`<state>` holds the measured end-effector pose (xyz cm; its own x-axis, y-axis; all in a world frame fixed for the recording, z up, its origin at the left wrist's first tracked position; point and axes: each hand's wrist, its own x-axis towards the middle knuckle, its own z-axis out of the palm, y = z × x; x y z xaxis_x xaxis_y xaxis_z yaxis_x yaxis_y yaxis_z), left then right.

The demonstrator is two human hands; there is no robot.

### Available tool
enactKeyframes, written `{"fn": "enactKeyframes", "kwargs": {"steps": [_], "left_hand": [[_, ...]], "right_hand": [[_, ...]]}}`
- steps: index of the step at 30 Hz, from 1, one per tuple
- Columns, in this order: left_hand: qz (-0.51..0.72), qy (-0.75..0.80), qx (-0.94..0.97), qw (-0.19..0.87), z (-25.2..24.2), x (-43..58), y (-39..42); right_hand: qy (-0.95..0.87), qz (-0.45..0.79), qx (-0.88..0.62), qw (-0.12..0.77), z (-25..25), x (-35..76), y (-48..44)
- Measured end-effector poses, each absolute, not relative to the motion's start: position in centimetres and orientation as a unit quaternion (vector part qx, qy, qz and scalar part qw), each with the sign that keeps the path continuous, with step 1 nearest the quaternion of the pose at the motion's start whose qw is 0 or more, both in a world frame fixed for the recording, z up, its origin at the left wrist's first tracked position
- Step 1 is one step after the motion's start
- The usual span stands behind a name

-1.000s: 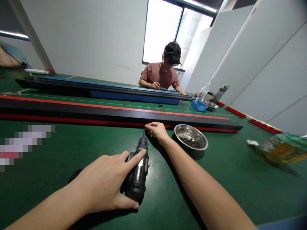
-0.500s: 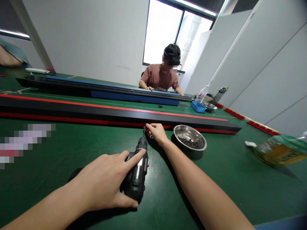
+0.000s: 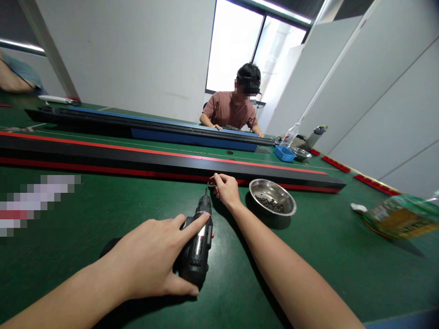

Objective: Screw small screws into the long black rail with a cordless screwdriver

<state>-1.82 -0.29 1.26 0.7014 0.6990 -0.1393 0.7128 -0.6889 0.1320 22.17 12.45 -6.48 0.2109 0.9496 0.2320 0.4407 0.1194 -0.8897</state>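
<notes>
My left hand (image 3: 151, 256) is wrapped over a black cordless drill (image 3: 197, 249) that points away from me, its index finger lying along the body. The drill's thin bit reaches toward the near side of a long black bar with red stripes (image 3: 164, 163). At the bit's tip, my right hand (image 3: 224, 187) has its thumb and fingers pinched together beside the bar. Whatever sits in that pinch is too small to name. To the right of this hand stands a steel bowl (image 3: 287, 196) holding several small dark screws (image 3: 269, 204).
Behind the bar lies a second long black and blue piece (image 3: 192, 139), with a co-worker (image 3: 231, 109) seated behind it. A blue basket (image 3: 284, 154) and another metal bowl (image 3: 302, 154) stand at the back right. Near the right edge is a green-and-yellow plastic container (image 3: 399, 217).
My right hand's fingers have shifted slightly at the bit's tip. The drill and my left hand stay almost in place; the view has moved a little.
</notes>
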Motion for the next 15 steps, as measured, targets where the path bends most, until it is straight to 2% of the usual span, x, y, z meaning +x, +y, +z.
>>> {"fn": "enactKeyframes", "kwargs": {"steps": [15], "left_hand": [[-0.069,0.393,0.911,0.104,3.0,-1.2,-0.7]], "right_hand": [[-0.578,0.289,-0.602,0.47,-6.5,22.3,12.6]]}}
